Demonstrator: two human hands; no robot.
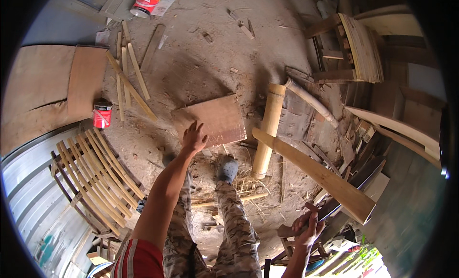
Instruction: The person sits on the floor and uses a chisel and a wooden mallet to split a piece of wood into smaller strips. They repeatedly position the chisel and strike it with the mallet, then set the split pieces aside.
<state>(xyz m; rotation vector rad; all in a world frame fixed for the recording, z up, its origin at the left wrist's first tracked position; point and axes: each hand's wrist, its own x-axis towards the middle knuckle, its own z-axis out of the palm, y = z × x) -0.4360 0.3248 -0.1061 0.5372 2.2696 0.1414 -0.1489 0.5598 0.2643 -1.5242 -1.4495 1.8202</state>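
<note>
My left hand (194, 137) is over a square wooden board (217, 116) lying on the dirt floor in front of my feet. Its fingers are spread and hold nothing; whether they touch the board I cannot tell. Low on the right, my right hand (307, 226) is closed around the brown wooden handle of what looks like a machete (351, 194), its long dark blade slanting up to the right. Beyond that hand, a split bamboo piece (318, 175) rests with one end across a thick bamboo pole (268, 130).
Thin wooden strips (126, 72) lie at the upper left, near a red can (102, 114). A slatted bamboo frame (91, 177) leans by the metal wall. Another can (145, 3) is at the top. Stacked wood and a wooden stool-like frame (366, 48) crowd the right side.
</note>
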